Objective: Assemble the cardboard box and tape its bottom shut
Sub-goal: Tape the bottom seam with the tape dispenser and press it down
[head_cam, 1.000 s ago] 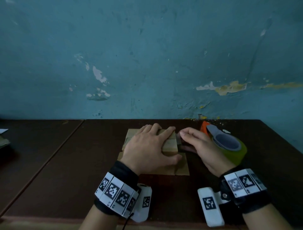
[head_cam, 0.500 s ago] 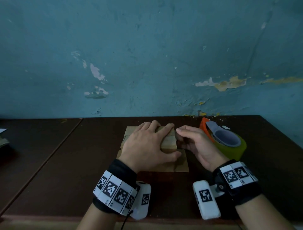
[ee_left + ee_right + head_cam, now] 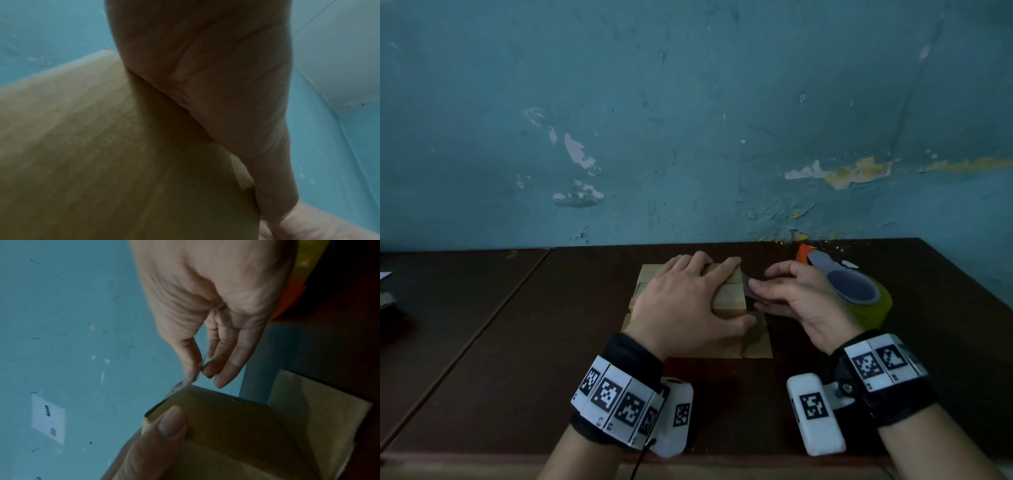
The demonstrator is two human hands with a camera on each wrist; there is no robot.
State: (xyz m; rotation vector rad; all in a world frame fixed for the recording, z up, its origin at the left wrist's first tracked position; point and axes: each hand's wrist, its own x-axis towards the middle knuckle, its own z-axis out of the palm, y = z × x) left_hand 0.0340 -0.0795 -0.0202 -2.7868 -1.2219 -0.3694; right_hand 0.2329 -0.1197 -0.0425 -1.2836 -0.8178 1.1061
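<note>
A small cardboard box (image 3: pixel 729 294) stands on the dark table (image 3: pixel 517 342) with its lower flaps (image 3: pixel 756 346) spread flat. My left hand (image 3: pixel 688 301) lies flat on the box top, fingers straight and thumb against the near side. In the left wrist view the palm (image 3: pixel 205 65) presses the cardboard (image 3: pixel 82 146). My right hand (image 3: pixel 753 286) is at the box's right edge. In the right wrist view its thumb and forefinger (image 3: pixel 200 369) pinch a thin clear tape strip (image 3: pixel 176 386) that runs to the box's top corner (image 3: pixel 226 418).
A green tape roll in an orange-handled dispenser (image 3: pixel 866 301) sits on the table just behind my right hand. The peeling blue wall (image 3: pixel 688 137) rises close behind the table. A second tabletop (image 3: pixel 431 308) adjoins on the left, with papers at its far-left edge.
My right hand has rolled so that its palm faces the box more, with the fingertips still at the box's right edge. My left hand stays pressed on the box.
</note>
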